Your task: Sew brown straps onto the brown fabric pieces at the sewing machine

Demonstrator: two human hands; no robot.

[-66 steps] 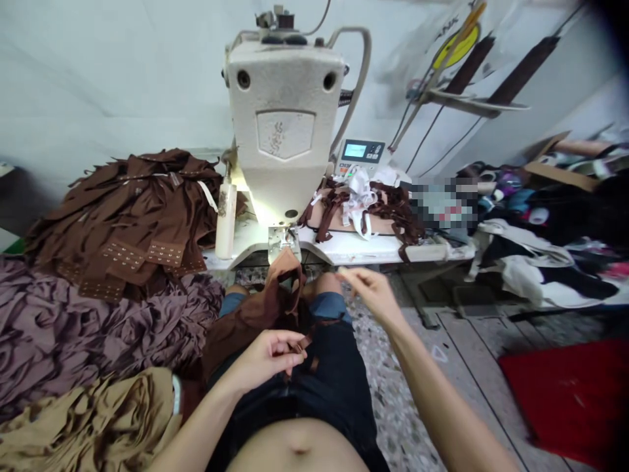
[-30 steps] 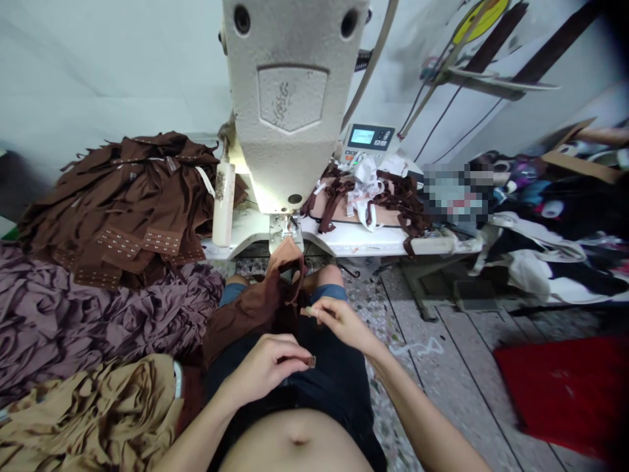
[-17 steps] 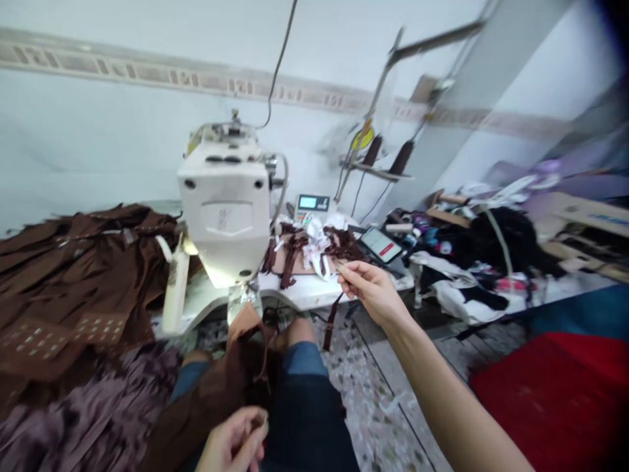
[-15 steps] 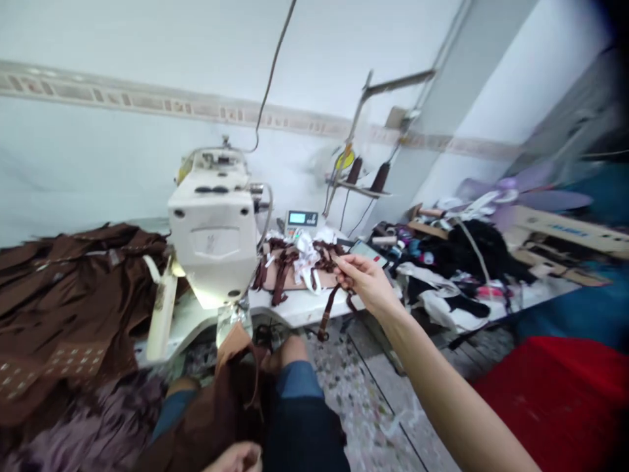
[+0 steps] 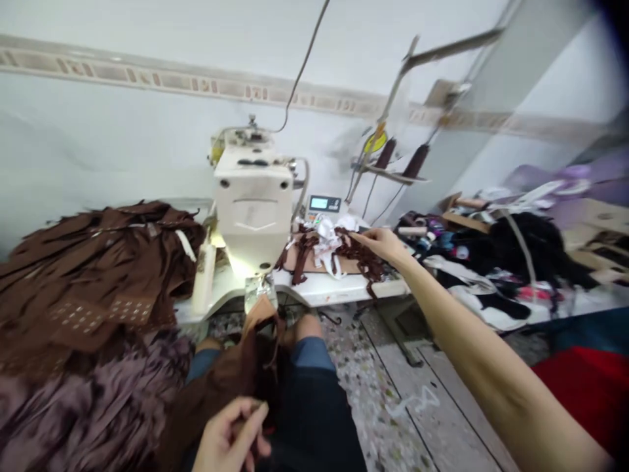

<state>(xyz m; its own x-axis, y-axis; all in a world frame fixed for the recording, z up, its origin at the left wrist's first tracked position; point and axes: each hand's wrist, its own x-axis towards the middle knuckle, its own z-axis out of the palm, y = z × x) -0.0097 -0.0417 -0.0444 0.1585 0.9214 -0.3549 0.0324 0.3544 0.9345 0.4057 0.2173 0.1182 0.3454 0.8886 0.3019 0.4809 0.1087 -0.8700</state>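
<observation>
Stretched out over the machine table, my right hand (image 5: 381,244) has its fingers pinched at the brown straps (image 5: 361,252) beside some white strips (image 5: 327,244). Whether a strap is between its fingertips is too blurred to tell. My left hand (image 5: 236,432) is low over my lap, thumb and fingers pressed together; what it holds, if anything, is too small to make out. Brown fabric (image 5: 216,400) lies across my lap, its lighter tan end (image 5: 260,313) reaching up to the foot of the white sewing machine (image 5: 253,216).
A large brown garment pile (image 5: 108,255) lies left of the machine, above a mauve fabric heap (image 5: 113,400). Behind the straps are a small display box (image 5: 324,204) and a thread stand with brown cones (image 5: 415,162). Black and white cloth pieces (image 5: 531,255) cover the right side.
The view has shifted, and the machine appears farther right. The brown strap that hung from my right hand no longer dangles there. My left hand has come further into view.
</observation>
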